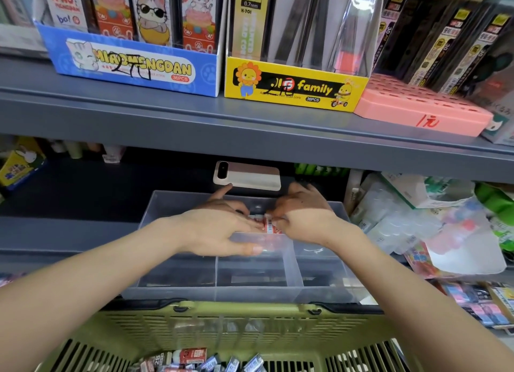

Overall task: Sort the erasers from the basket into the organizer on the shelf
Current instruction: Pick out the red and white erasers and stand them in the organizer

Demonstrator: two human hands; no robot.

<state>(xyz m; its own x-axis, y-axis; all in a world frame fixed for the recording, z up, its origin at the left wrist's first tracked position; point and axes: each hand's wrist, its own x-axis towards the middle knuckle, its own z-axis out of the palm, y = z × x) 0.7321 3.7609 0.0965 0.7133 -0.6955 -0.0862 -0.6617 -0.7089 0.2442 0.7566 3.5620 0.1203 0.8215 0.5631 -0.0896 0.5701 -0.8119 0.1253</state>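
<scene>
On the upper shelf the blue box [130, 65] reads "MIAOMENGDAN 36PCS" with "2元" penned over it. The yellow box [294, 87] says "family 36PCS" beneath refills marked "100 PCS 0.7mm", and the pink case [417, 113] bears a handwritten "1元". Below, over the rear middle compartment of the clear organizer [250, 293], the right hand [303, 218] pinches a red-and-white eraser [269, 225] between curled fingertips. Its barcode faces up, and its long axis seems to run away from the person, though fingers hide its ends. The left hand [219, 227] meets its left side with its index finger straight; whether it grips I cannot tell. A "2B" eraser [157, 359] lies in the green basket [250, 324].
</scene>
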